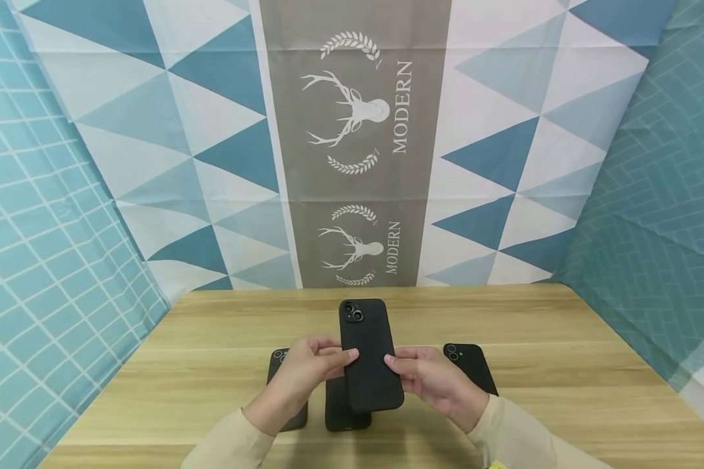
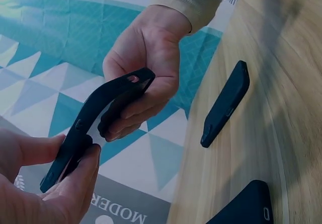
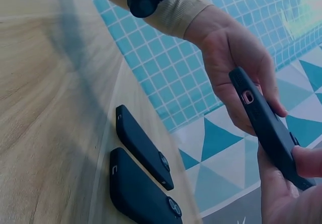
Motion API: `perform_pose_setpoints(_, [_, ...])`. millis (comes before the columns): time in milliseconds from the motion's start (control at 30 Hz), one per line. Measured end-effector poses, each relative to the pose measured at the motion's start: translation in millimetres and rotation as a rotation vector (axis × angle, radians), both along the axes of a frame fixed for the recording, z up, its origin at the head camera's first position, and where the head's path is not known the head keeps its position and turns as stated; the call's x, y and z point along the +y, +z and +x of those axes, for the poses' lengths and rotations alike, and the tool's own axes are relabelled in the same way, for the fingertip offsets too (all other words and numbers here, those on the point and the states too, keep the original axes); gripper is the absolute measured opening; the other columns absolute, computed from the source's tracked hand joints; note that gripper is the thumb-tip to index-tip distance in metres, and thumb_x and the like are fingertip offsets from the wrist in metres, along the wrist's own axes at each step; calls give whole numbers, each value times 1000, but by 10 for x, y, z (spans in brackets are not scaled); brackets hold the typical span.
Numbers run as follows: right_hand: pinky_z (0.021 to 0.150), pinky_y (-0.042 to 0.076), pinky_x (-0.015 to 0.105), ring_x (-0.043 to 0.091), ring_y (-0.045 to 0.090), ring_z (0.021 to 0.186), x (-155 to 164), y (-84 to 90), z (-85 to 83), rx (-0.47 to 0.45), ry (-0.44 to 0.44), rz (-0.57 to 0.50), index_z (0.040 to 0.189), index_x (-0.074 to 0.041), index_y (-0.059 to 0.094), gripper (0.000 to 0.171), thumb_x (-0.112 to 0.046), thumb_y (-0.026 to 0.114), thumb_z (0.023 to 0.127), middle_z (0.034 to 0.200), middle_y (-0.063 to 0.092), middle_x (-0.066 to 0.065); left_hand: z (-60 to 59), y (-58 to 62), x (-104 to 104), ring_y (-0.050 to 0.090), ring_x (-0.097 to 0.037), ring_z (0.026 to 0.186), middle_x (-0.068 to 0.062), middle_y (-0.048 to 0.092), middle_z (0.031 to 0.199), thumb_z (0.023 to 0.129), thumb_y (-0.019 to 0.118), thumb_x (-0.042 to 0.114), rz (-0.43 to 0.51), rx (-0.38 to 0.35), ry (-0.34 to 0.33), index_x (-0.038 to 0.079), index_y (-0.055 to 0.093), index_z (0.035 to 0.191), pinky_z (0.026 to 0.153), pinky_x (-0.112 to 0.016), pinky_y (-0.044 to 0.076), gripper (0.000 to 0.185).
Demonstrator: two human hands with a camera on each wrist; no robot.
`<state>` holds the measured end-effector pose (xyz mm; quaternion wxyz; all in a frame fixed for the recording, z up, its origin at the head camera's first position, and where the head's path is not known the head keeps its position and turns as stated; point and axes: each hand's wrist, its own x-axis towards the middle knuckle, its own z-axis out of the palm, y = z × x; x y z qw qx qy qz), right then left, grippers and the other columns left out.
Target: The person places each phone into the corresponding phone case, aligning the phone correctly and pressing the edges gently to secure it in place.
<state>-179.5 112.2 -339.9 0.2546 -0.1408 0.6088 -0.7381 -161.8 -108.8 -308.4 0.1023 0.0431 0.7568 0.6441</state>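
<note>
Both hands, left hand (image 1: 305, 372) and right hand (image 1: 431, 378), pinch the raised black phone case (image 1: 368, 355); it partly hides 1 of 3 cases (image 1: 346, 410) on the table (image 1: 563, 365).

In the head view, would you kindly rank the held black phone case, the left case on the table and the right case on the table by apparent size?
1. Held black phone case, largest, though nearer the camera.
2. Right case and left case look alike; the hands hide part of each, so I will not rank them.

Three phones (image 1: 348, 410) lie on the table (image 1: 563, 365) directly beneath the grip, while bare wood stretches free on both sides.
</note>
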Motion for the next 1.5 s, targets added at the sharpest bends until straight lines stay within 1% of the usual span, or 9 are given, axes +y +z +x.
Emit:
perform_pose_setpoints(167, [84, 56, 21, 4, 69, 91, -3, -9, -10, 3, 6, -8, 132, 16, 45, 50, -16, 57, 96, 99, 73, -7, -8, -2, 35, 73, -19, 89, -13, 76, 98, 89, 67, 22, -7, 11, 66, -5, 65, 111, 97, -42, 53, 35])
perform_pose_setpoints(300, [85, 56, 22, 5, 69, 93, -22, -19, -24, 7, 3, -2, 133, 15, 45, 51, -18, 58, 96, 101, 72, -5, -8, -30, 58, 74, -17, 81, -12, 76, 93, 88, 68, 18, -2, 20, 141, -5, 68, 106, 91, -40, 56, 29])
perform_pose_setpoints(433, [86, 56, 22, 5, 69, 93, -42, -29, -41, -4, 9, 13, 132, 13, 47, 50, -21, 57, 97, 102, 72, -5, -10, -66, 72, 72, -13, 72, -7, 76, 85, 87, 69, 16, 10, 16, 191, -5, 70, 100, 84, -36, 58, 25])
perform_pose_setpoints(567, [87, 56, 23, 5, 69, 93, -42, -16, -48, -14, 31, 45, 129, 10, 52, 47, -25, 55, 98, 102, 72, -5, 11, -96, 77, 71, -12, 70, -7, 76, 83, 85, 71, 15, 11, 14, 210, -5, 70, 99, 80, -34, 59, 24])
perform_pose_setpoints(733, [93, 55, 27, 6, 68, 97, -42, 67, -67, -4, 29, 108, 132, 10, 50, 54, -32, 56, 97, 107, 71, -4, 47, -103, 69, 73, -13, 72, -11, 76, 87, 85, 71, 14, 39, 24, 217, -6, 70, 102, 79, -33, 59, 27])
perform_pose_setpoints(833, [96, 54, 29, 5, 68, 97, -37, 120, -84, -2, 14, 122, 135, 10, 46, 58, -32, 57, 97, 108, 71, -4, 69, -110, 65, 73, -13, 72, -10, 76, 86, 86, 70, 13, 55, 22, 196, -7, 70, 102, 79, -33, 59, 26])
perform_pose_setpoints(1000, [97, 53, 27, 6, 67, 100, -17, 153, -101, 2, -2, 104, 138, 11, 41, 60, -30, 57, 97, 113, 70, -1, 121, -147, 78, 74, -14, 76, -12, 76, 92, 86, 70, 14, 66, 7, 129, -8, 67, 108, 79, -33, 60, 31])
perform_pose_setpoints(1200, [98, 53, 29, 9, 67, 105, -24, 127, -111, 22, -20, 98, 136, 11, 45, 57, -29, 57, 97, 120, 69, 6, 154, -183, 88, 73, -13, 77, -11, 76, 93, 85, 71, 15, 70, -11, 101, -10, 63, 112, 78, -32, 60, 37])
perform_pose_setpoints(1500, [92, 56, 30, 10, 70, 94, -9, 43, -59, 67, -73, 141, 124, 11, 57, 47, -25, 62, 94, 104, 74, 3, 168, -298, 78, 73, -14, 83, -11, 76, 95, 87, 70, 17, 92, -40, 11, -8, 64, 110, 80, -33, 60, 34])
